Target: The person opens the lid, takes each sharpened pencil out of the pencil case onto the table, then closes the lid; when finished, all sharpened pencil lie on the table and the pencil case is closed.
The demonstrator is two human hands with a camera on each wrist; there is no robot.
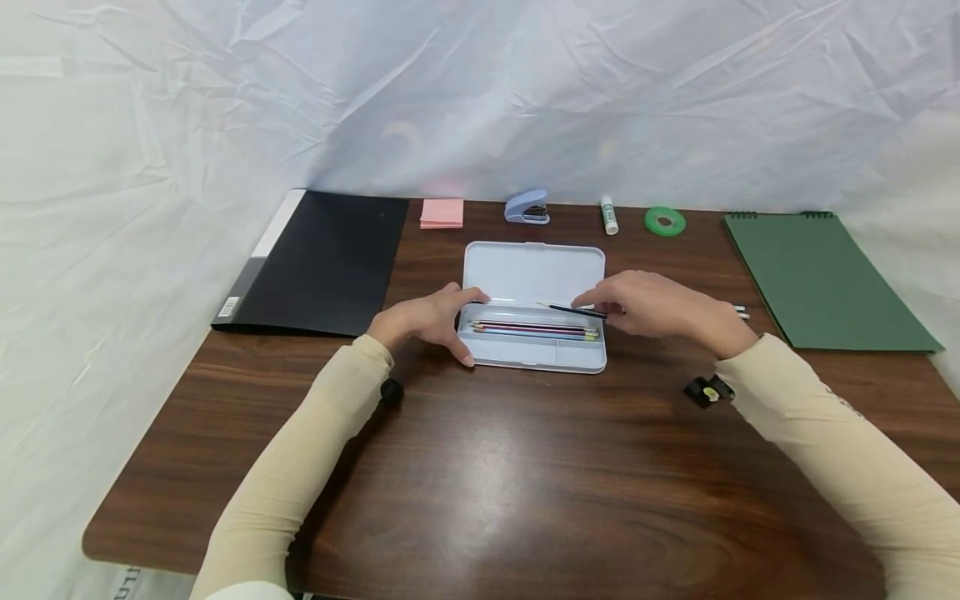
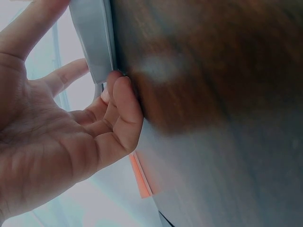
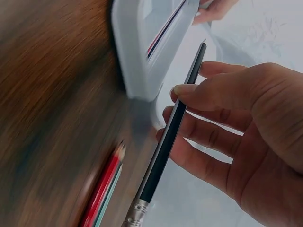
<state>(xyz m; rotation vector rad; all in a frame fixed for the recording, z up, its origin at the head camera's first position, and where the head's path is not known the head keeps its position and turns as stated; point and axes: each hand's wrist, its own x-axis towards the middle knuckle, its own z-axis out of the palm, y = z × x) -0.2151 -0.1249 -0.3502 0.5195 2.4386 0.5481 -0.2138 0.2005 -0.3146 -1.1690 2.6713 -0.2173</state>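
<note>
A white pencil case (image 1: 534, 275) lies with its lid folded back. Several pencils (image 1: 525, 327) rest in its tray, some with metal ends pointing right. My left hand (image 1: 429, 318) holds the case's left end, thumb at the front corner and index finger by the hinge; in the left wrist view the other fingers curl against the end of the case (image 2: 92, 40). Over the tray's right end, my right hand (image 1: 648, 308) pinches a black pencil (image 3: 171, 127) between thumb and fingers, its sharpened tip pointing left across the case.
A red pencil (image 3: 102, 189) and a pale green one lie on the table under the right hand. Around stand a black folder (image 1: 330, 258), pink sticky notes (image 1: 442, 212), a stapler (image 1: 527, 207), a glue stick (image 1: 609, 217), green tape (image 1: 664, 234) and a green spiral pad (image 1: 825, 279).
</note>
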